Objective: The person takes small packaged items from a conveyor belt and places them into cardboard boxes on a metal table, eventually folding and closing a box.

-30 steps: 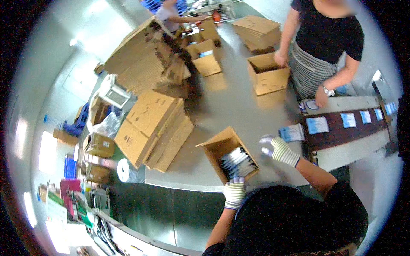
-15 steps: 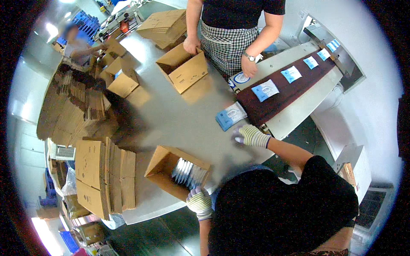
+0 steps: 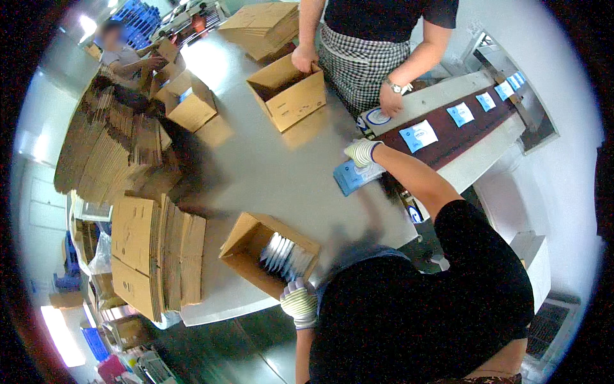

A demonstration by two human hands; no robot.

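Note:
My left hand (image 3: 299, 305), in a striped work glove with pale fingertips, is closed on the near edge of an open cardboard box (image 3: 240, 269). The box stands tilted toward me on the table, and several silvery packets (image 3: 278, 253) stand in a row inside it. My right hand (image 3: 362, 153), gloved alike, lies over the far side of a small stack of blue-and-white packets (image 3: 350, 180) at the end of the conveyor belt. Its fingers look extended and bent at the tips; the thumb is hidden.
The dark conveyor belt (image 3: 441, 144) carries several flat packets (image 3: 419, 136). Across the table (image 3: 236, 173), a co-worker's hand (image 3: 305, 57) holds another open box (image 3: 294, 102). Folded cartons (image 3: 137, 253) stand at left. Another person (image 3: 121, 61) works at far left.
My right hand has moved away from me, from beside the packet stack to over its far side. Packets on the belt have shifted. My left hand keeps its hold on the box.

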